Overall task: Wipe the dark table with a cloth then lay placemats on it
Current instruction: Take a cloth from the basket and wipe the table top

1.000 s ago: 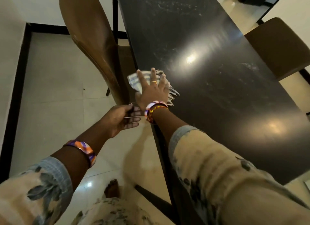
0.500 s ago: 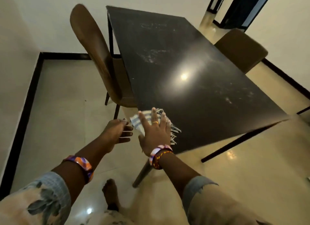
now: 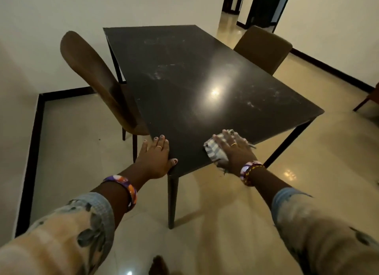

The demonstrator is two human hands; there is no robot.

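Flat-fingered, the right hand's grip (image 3: 233, 151) presses the cloth (image 3: 215, 153) at the desk's (image 3: 184, 80) near edge, where it may slide off; left hand (image 3: 155, 158) braces the corner.

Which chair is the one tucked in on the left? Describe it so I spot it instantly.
Start at the dark table. On its left long side stands the left chair, its seat under the tabletop. Its tall brown back has a rounded top, unlike the squarer, lower chair on the far right side.
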